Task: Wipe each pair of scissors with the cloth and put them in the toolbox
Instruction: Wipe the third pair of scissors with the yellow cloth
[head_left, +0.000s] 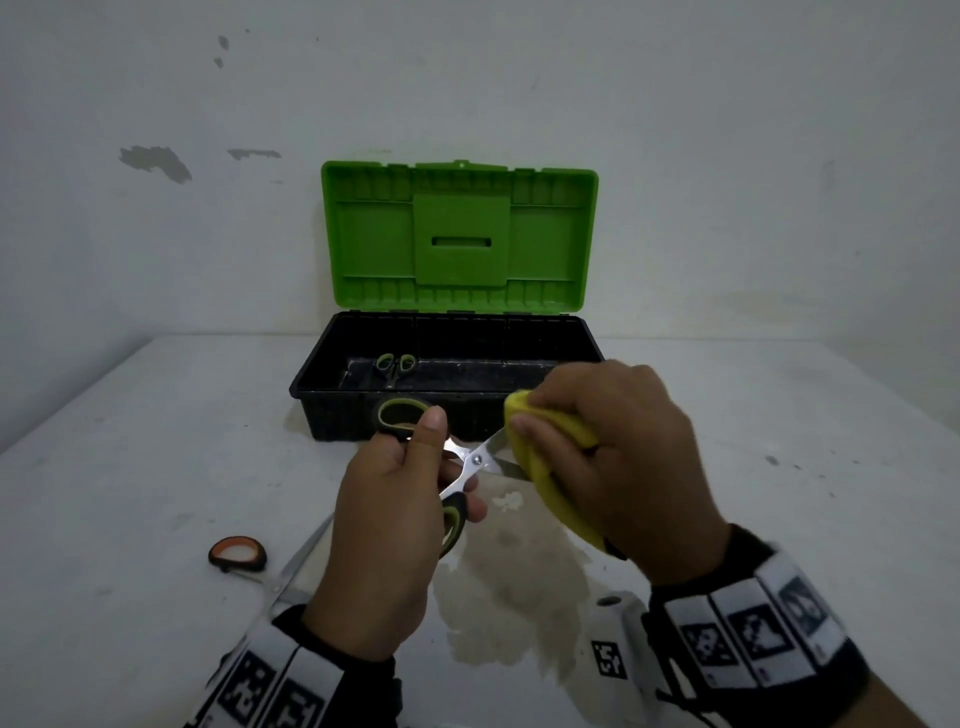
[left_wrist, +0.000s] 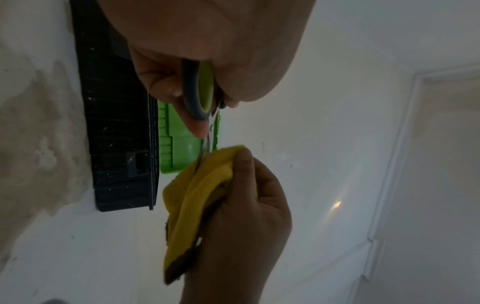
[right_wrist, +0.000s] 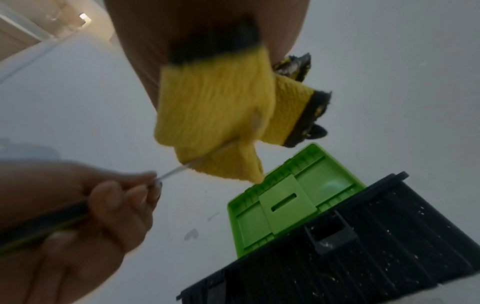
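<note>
The left hand (head_left: 384, 525) grips the green-handled scissors (head_left: 470, 462) by the handles, above a white table (head_left: 156, 441) with a pale stain (head_left: 514, 582). The right hand (head_left: 618, 457) clamps a yellow cloth (head_left: 550, 467) around the blades. Behind them the toolbox (head_left: 332, 410) stands open against a scuffed white wall (head_left: 156, 161), with a small pair of scissors (head_left: 396, 366) inside. Orange-handled scissors (head_left: 244, 558) lie on the table at the left, their blades seemingly partly open.
</note>
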